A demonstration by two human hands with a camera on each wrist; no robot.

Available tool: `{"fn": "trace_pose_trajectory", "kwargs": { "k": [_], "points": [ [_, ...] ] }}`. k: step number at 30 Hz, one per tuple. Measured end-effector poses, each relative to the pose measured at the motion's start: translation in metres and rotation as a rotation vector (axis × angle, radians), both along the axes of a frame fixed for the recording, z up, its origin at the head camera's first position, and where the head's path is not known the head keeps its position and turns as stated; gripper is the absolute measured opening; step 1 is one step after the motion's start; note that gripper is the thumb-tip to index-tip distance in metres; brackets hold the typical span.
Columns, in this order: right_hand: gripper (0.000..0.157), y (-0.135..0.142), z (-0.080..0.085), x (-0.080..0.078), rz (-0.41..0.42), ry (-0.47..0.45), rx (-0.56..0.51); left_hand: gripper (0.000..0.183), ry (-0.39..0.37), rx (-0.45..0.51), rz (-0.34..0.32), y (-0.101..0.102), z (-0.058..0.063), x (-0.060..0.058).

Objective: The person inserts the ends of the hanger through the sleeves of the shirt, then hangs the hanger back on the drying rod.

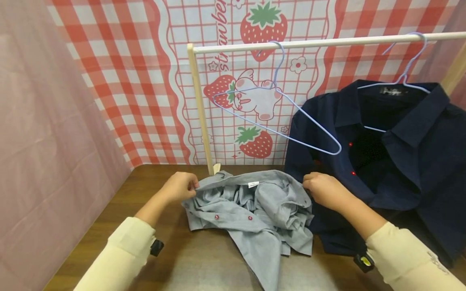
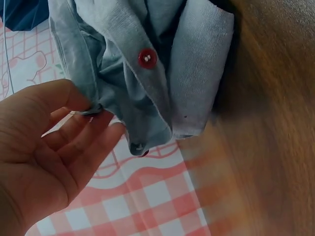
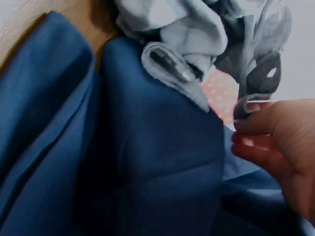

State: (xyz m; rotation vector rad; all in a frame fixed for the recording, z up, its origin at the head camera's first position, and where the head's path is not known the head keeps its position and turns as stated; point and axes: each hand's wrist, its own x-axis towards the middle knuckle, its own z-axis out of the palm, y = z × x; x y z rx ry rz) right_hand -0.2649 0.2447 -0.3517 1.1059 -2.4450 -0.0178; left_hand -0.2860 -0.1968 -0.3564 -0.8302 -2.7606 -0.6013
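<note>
A grey shirt [image 1: 251, 230] with red buttons is held up, bunched, over the table, its waistband-like collar edge stretched between both hands and a white label [image 1: 253, 184] at the middle of that edge. At one end of the edge, my left hand [image 1: 180, 186] pinches the cloth between thumb and fingers. The opposite end is pinched by my right hand [image 1: 324, 190], close to a navy shirt [image 1: 324, 113]. In the left wrist view, a red button [image 2: 147, 58] shows on the front placket. A folded grey edge [image 3: 243, 108] sits between thumb and fingers in the right wrist view.
A bare lilac hanger [image 1: 275, 79] hangs from the white rod [image 1: 236, 47] of a wooden rack, above and behind the grey shirt. The navy shirt hangs on another hanger [image 1: 405, 76] at the right. A wooden table [image 1: 120, 226] lies below; a strawberry-print cloth [image 1: 127, 81] hangs behind.
</note>
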Motion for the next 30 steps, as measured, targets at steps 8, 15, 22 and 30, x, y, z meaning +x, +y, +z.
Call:
{"fn": "trace_pose_trajectory", "kwargs": {
  "k": [8, 15, 22, 30],
  "points": [
    [0.02, -0.016, 0.013, 0.003, -0.194, -0.142, -0.111, 0.028, -0.032, -0.163, 0.039, 0.014, 0.005, 0.0],
    [0.03, -0.022, 0.021, 0.003, -0.298, -0.351, -0.336, 0.036, 0.023, -0.15, 0.013, 0.027, 0.007, 0.0],
    [0.033, -0.016, 0.018, 0.003, -0.317, -0.457, -0.295, 0.017, 0.096, -0.123, -0.004, 0.033, 0.001, -0.004],
    [0.012, -0.012, 0.019, 0.005, -0.325, -0.166, -0.376, 0.016, 0.205, -0.034, 0.087, 0.028, 0.007, -0.005]
  ]
}}
